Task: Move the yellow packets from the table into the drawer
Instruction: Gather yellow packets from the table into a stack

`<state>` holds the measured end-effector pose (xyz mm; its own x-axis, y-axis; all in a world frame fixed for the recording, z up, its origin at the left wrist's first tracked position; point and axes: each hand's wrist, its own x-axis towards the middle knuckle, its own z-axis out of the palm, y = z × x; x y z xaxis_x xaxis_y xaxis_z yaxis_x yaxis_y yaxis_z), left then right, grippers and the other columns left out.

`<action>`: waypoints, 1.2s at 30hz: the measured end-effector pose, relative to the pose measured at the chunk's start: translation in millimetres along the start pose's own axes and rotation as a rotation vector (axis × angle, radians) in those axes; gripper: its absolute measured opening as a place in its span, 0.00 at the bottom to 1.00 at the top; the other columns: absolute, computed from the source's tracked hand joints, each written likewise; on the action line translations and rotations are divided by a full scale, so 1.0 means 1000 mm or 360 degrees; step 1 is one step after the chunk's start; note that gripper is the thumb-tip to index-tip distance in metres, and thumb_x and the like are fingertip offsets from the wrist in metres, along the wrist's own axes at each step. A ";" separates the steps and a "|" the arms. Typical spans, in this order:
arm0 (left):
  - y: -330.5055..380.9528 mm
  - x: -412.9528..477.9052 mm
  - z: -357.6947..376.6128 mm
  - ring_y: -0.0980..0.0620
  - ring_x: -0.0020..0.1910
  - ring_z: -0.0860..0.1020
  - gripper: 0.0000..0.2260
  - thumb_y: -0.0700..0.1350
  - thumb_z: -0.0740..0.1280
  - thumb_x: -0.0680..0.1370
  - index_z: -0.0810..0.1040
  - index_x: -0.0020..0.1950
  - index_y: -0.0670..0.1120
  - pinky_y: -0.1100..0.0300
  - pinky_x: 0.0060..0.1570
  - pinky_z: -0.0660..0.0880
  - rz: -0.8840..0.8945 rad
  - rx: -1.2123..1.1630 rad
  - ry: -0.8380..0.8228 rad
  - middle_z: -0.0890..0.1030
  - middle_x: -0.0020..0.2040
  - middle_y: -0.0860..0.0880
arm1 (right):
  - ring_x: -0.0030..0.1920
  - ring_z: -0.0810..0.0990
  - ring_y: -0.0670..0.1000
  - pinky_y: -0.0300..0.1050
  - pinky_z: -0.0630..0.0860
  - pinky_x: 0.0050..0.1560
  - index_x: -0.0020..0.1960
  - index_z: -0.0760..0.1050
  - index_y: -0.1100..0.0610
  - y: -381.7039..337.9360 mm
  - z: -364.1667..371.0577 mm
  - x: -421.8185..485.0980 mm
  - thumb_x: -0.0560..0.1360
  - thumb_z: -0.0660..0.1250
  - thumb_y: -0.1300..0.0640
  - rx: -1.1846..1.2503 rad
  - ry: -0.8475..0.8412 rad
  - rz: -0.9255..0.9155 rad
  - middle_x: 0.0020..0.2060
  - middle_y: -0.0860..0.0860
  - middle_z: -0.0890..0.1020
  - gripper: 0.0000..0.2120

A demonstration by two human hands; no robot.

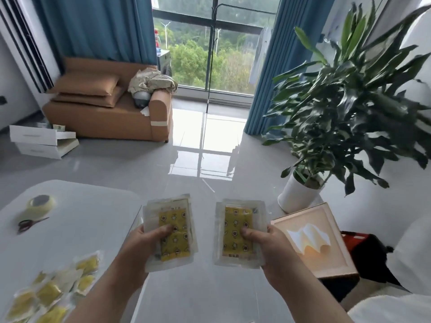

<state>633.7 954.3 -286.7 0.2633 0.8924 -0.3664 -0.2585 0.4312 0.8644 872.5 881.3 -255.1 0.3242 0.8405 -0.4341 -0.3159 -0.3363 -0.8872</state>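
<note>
We grip one stack of yellow packets [175,217] in our left hand [142,244] and a second stack [238,216] in our right hand [271,244], thumbs pressed on top, above the floor [200,290] beside the white table [88,215], where loose packets [50,292] lie near a tape roll [40,203] and scissors [29,224].

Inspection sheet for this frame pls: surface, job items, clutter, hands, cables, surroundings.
Surface: white table, glossy, at left.
Job's things: left stack and right stack of yellow packets in hand; loose packets on table's near corner; drawers stacked on floor by sofa.
Clutter: tape roll and scissors on table.
Grippers: left hand and right hand each grip a stack, thumb on top.
Cables: nothing seen.
Surroundings: potted plant and tissue box at right.
</note>
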 end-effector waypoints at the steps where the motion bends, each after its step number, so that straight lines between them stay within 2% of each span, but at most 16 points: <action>1: 0.010 0.019 -0.002 0.41 0.38 0.84 0.09 0.36 0.66 0.75 0.79 0.54 0.36 0.53 0.32 0.80 0.0001 -0.0003 0.0012 0.85 0.44 0.37 | 0.48 0.84 0.65 0.64 0.80 0.51 0.53 0.80 0.65 -0.009 0.009 0.019 0.72 0.69 0.68 -0.0015 -0.0014 0.0008 0.47 0.63 0.85 0.10; 6: 0.055 0.099 -0.013 0.37 0.44 0.83 0.16 0.40 0.68 0.70 0.79 0.56 0.35 0.47 0.40 0.81 -0.0001 -0.0024 0.0020 0.83 0.49 0.34 | 0.50 0.84 0.65 0.68 0.77 0.54 0.55 0.80 0.64 -0.048 0.048 0.098 0.64 0.72 0.63 -0.0039 -0.0085 -0.0001 0.49 0.63 0.85 0.19; 10: 0.077 0.137 -0.026 0.37 0.44 0.83 0.15 0.39 0.70 0.69 0.79 0.54 0.35 0.49 0.38 0.81 0.0024 -0.0058 0.0049 0.83 0.49 0.34 | 0.49 0.84 0.65 0.66 0.79 0.53 0.55 0.80 0.64 -0.067 0.075 0.148 0.70 0.70 0.67 -0.0111 -0.0136 0.0024 0.48 0.63 0.85 0.13; 15: 0.090 0.154 -0.057 0.34 0.47 0.82 0.18 0.40 0.73 0.66 0.80 0.54 0.35 0.44 0.47 0.79 0.0023 -0.0176 0.0189 0.83 0.50 0.33 | 0.46 0.84 0.64 0.64 0.79 0.52 0.50 0.82 0.64 -0.082 0.125 0.199 0.72 0.67 0.69 -0.0221 -0.0312 0.0043 0.46 0.64 0.85 0.08; 18: 0.092 0.156 -0.082 0.34 0.47 0.82 0.13 0.37 0.70 0.72 0.79 0.55 0.35 0.42 0.48 0.79 0.0069 -0.0239 0.0434 0.83 0.50 0.33 | 0.45 0.84 0.64 0.61 0.81 0.48 0.50 0.82 0.65 -0.080 0.166 0.224 0.66 0.72 0.67 -0.0307 -0.0480 0.0099 0.46 0.64 0.85 0.13; 21: 0.091 0.150 -0.100 0.39 0.40 0.84 0.07 0.34 0.66 0.75 0.79 0.52 0.36 0.50 0.38 0.81 0.0119 -0.0279 0.0739 0.85 0.45 0.37 | 0.44 0.84 0.65 0.66 0.78 0.50 0.49 0.81 0.65 -0.074 0.206 0.244 0.69 0.68 0.71 -0.0413 -0.0628 0.0171 0.45 0.65 0.85 0.09; 23: 0.091 0.143 -0.111 0.40 0.40 0.84 0.07 0.34 0.66 0.75 0.80 0.51 0.37 0.48 0.40 0.80 0.0138 -0.0345 0.0917 0.85 0.44 0.38 | 0.45 0.84 0.66 0.68 0.78 0.53 0.50 0.81 0.65 -0.069 0.233 0.257 0.71 0.67 0.72 -0.0520 -0.0749 0.0223 0.45 0.64 0.85 0.10; 26: 0.086 0.129 -0.125 0.39 0.41 0.84 0.07 0.34 0.67 0.74 0.80 0.51 0.37 0.44 0.46 0.79 0.0171 -0.0460 0.1192 0.85 0.46 0.37 | 0.45 0.85 0.65 0.63 0.81 0.49 0.49 0.80 0.64 -0.059 0.269 0.274 0.72 0.67 0.72 -0.0672 -0.0963 0.0279 0.43 0.63 0.86 0.09; 31: 0.067 0.110 -0.121 0.47 0.33 0.84 0.04 0.35 0.69 0.73 0.80 0.47 0.39 0.58 0.27 0.78 0.0278 -0.0594 0.1706 0.86 0.40 0.41 | 0.45 0.85 0.64 0.64 0.80 0.49 0.50 0.80 0.64 -0.044 0.311 0.295 0.72 0.66 0.71 -0.0858 -0.1331 0.0393 0.43 0.62 0.86 0.09; 32: 0.063 0.106 -0.120 0.46 0.35 0.84 0.05 0.36 0.70 0.72 0.79 0.48 0.39 0.58 0.28 0.78 0.0290 -0.0643 0.1780 0.86 0.41 0.41 | 0.45 0.85 0.64 0.65 0.80 0.50 0.50 0.80 0.64 -0.041 0.317 0.296 0.73 0.66 0.71 -0.0889 -0.1386 0.0417 0.43 0.62 0.86 0.09; 34: 0.053 0.096 -0.120 0.41 0.41 0.84 0.14 0.39 0.75 0.67 0.78 0.50 0.40 0.50 0.40 0.80 0.0308 -0.0734 0.1909 0.85 0.45 0.39 | 0.45 0.85 0.64 0.66 0.79 0.50 0.50 0.80 0.63 -0.032 0.327 0.295 0.73 0.66 0.70 -0.0944 -0.1483 0.0447 0.43 0.61 0.86 0.09; 36: 0.042 0.085 -0.122 0.40 0.46 0.82 0.19 0.41 0.77 0.63 0.78 0.52 0.40 0.45 0.51 0.78 0.0322 -0.0810 0.1998 0.85 0.45 0.40 | 0.43 0.85 0.62 0.60 0.81 0.46 0.49 0.80 0.63 -0.021 0.335 0.291 0.73 0.66 0.70 -0.0978 -0.1547 0.0466 0.42 0.60 0.86 0.08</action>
<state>531.8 1064.7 -323.9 -0.7608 0.3472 -0.5483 -0.5730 0.0374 0.8187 674.5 1275.4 -310.5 -0.5859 0.5786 -0.5673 0.3015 -0.4942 -0.8154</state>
